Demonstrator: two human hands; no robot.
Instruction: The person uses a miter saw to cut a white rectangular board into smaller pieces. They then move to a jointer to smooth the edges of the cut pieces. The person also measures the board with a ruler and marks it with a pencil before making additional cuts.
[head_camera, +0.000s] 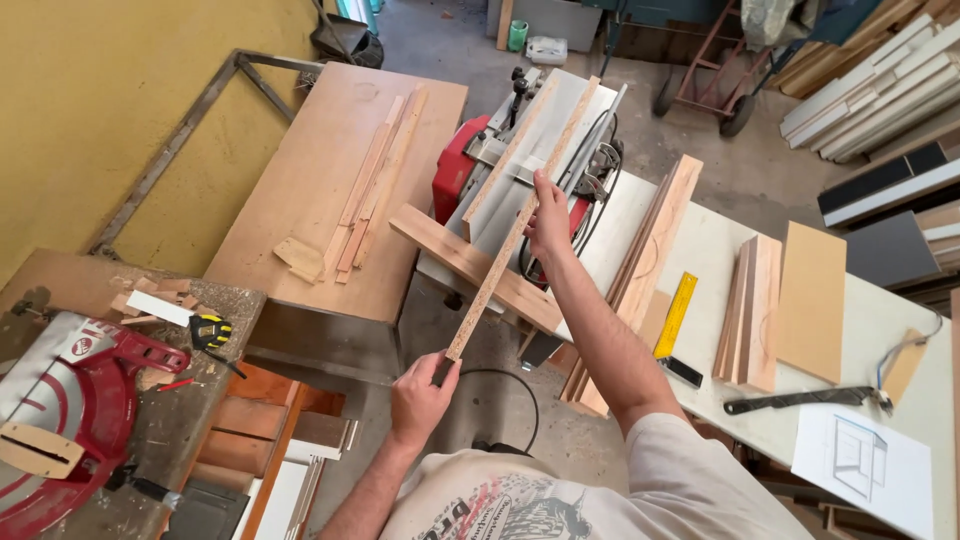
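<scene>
Long chipboard strip (520, 220) held in air, slanting over the red planer (500, 190). My left hand (420, 395) clamps its near end, fingers wrapped shut. My right hand (548, 222) pinches it abt mid-length. Planer sits betw brown worktop (300, 200) w/ thin offcuts (370, 190) & white worktop (720, 250) carrying boards (755, 310), yellow square (675, 315).
</scene>
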